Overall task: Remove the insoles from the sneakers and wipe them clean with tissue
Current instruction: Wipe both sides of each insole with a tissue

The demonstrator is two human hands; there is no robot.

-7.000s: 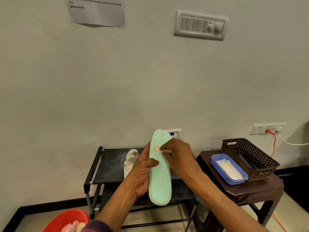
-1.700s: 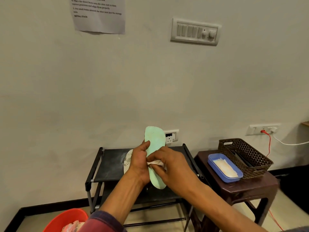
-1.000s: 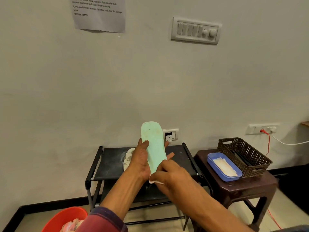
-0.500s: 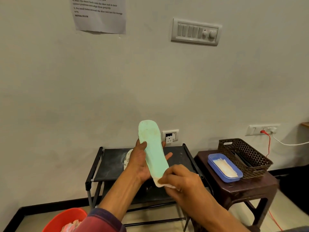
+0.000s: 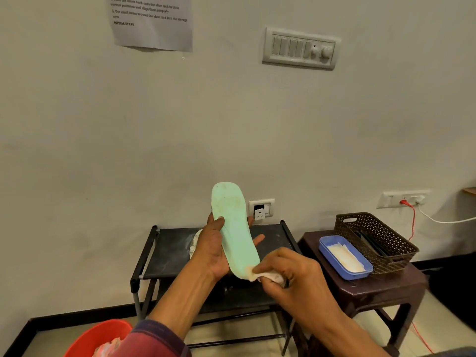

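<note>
Wiping heel end of mint-green insole (image 5: 235,228), centre frame, long axis near upright, toe tipped toward upper left. Left hand (image 5: 213,251) cradling mid-length, thumb on face, fingers spread behind. Right hand (image 5: 291,276) pinching crumpled tissue (image 5: 270,275) against lower end, rest of face upward from there.

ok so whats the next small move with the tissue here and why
Probably slide the tissue up the green insole toward its top end. The right hand pinches the tissue at the insole's bottom edge, the left hand holds it upright at mid-length, and faint dingy marks show on the upper part, so that area likely needs a pass.
</note>
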